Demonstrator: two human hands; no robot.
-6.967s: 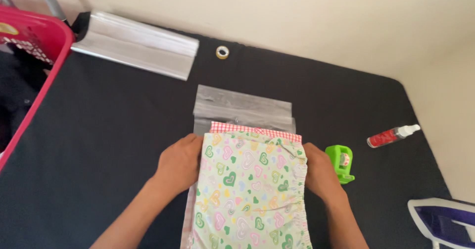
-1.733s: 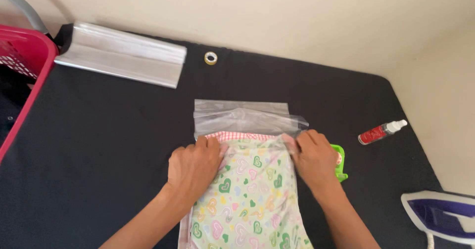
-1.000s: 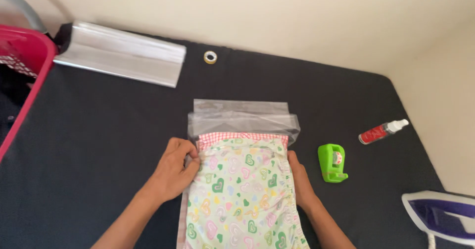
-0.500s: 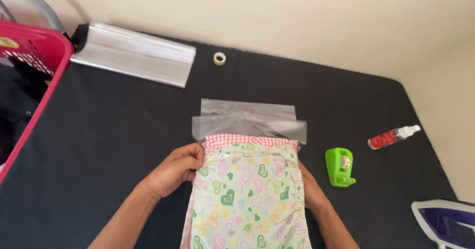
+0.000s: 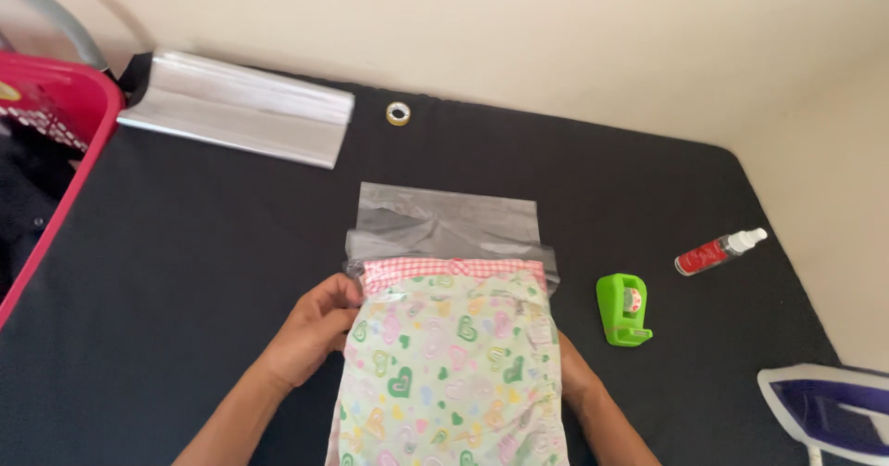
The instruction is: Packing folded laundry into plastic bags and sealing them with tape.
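Left hand (image 5: 315, 329) is curling its fingers round the left edge of a folded heart-print cloth (image 5: 454, 373), which is lying mid-worktop (image 5: 185, 272) with its top tucked into a clear plastic bag (image 5: 444, 225). Right hand (image 5: 572, 373) is sitting mostly hidden under the cloth's right edge, grip unclear. Green tape dispenser (image 5: 623, 309) is lying just right.

Folded cloth (image 5: 444, 364) deeper inside clear bag (image 5: 444, 230)

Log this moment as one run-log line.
left hand: grips bag edge | right hand: mostly hidden beside garment | heart-print garment: partly inside clear plastic bag | tape dispenser: right, untouched
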